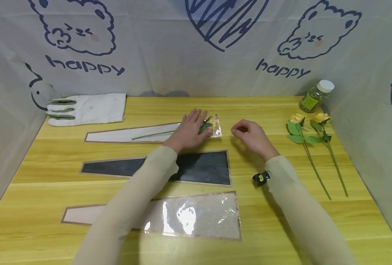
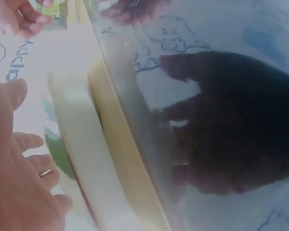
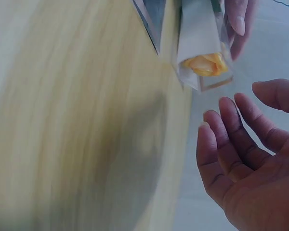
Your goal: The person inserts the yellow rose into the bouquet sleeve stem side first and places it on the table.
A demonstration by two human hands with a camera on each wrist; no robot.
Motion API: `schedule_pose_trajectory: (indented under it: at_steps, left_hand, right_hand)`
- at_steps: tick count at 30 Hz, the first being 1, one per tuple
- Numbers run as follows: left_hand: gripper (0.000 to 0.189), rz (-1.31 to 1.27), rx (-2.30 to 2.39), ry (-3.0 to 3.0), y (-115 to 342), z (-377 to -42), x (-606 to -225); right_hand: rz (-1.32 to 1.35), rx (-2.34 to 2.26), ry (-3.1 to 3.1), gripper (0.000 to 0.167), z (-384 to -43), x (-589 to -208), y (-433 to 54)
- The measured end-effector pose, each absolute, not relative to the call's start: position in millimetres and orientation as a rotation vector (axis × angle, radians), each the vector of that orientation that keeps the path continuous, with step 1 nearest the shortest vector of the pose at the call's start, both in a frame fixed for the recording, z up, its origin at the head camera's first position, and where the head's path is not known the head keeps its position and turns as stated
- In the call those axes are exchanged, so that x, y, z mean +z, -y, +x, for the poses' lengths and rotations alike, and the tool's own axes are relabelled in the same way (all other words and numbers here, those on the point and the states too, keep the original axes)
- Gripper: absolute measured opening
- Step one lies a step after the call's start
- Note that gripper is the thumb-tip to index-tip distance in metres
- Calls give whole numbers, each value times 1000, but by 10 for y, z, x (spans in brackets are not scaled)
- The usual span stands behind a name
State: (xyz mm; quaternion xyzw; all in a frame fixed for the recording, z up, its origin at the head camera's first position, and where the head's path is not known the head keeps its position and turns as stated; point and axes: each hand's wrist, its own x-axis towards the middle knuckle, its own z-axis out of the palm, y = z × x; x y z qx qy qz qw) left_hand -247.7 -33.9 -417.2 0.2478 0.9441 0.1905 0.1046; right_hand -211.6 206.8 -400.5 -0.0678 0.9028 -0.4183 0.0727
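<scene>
A yellow rose (image 3: 204, 65) lies inside a white flower sleeve (image 1: 116, 135), its bloom near the wide end and its green stem (image 1: 153, 135) running toward the narrow end. In the head view my left hand (image 1: 191, 130) rests on that sleeve close to the bloom, fingers straight. Just right of the sleeve's wide end is my right hand (image 1: 250, 136), holding nothing. The right wrist view shows its fingers (image 3: 233, 134) loosely bent, apart from the sleeve. A black sleeve (image 1: 202, 167) lies nearer, followed by a pale pink one (image 1: 209, 217) under the left forearm.
Two yellow roses (image 1: 308, 147) lie at the right of the wooden table (image 1: 282, 243). Behind them stands a white-capped jar (image 1: 315, 97). A white and green glove (image 1: 96, 108) lies at the back left. Printed cloth (image 1: 169, 55) hangs around the back and sides.
</scene>
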Motion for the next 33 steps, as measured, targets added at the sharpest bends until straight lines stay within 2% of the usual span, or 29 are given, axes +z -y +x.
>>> schedule_pose_trajectory:
  at_steps: [9,19,26,33]
  left_hand:
    - [66,819,738,-2805,554,-2345,-4090]
    - [49,914,705,-2810,778,-1846,-4015]
    - [56,936,568,-2751,904,-1546,-4021]
    - [64,941,447,-2730,964,-1402,-4074]
  right_hand:
    - [-218,-1159,-2720,22,-1951,-3935,-2184]
    - [-258,-997,-2668,30,-1651,-3889,-2185]
    - [-250,-973,-2603,39,-1445,-3983,-2167]
    - [-250,-965,-2621,38,-1351,-4079,-2100]
